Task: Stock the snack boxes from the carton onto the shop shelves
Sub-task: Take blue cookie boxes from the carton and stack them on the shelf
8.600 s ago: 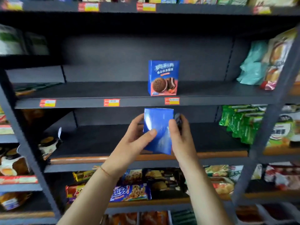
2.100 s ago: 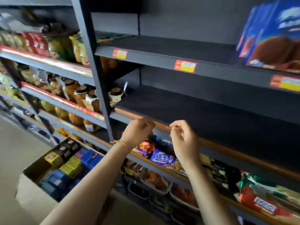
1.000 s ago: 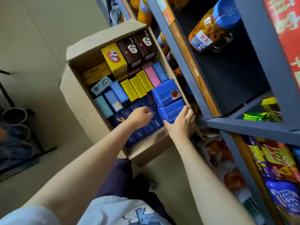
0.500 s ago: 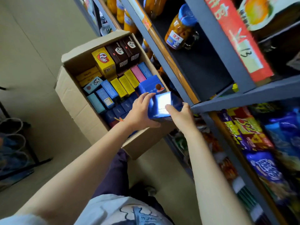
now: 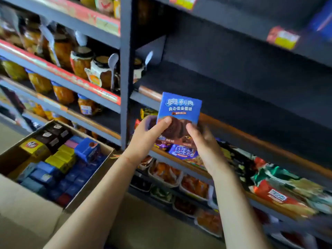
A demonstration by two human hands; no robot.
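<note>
I hold a blue snack box (image 5: 180, 108) upright with its printed front toward me. My left hand (image 5: 150, 134) grips its lower left side and my right hand (image 5: 203, 141) grips its lower right side. The box is in front of the wooden-edged lip of a bare dark shelf (image 5: 242, 105). The open cardboard carton (image 5: 25, 209) stands on the floor at lower left, packed with several blue, yellow, pink and dark snack boxes (image 5: 59, 159). Part of another blue box (image 5: 323, 18) shows on the shelf above at the far right.
A grey upright post (image 5: 125, 72) divides the shelving. Left of it stand jars of preserved fruit (image 5: 80, 63). Below the bare shelf lie snack bags (image 5: 280, 187) and trays of packets (image 5: 167, 173). Price tags (image 5: 283, 37) hang on the upper shelf edge.
Both hands lifted the blue box out of the carton and raised it to the shelf front, turning its face toward me. My view swung up from the carton to the shelves.
</note>
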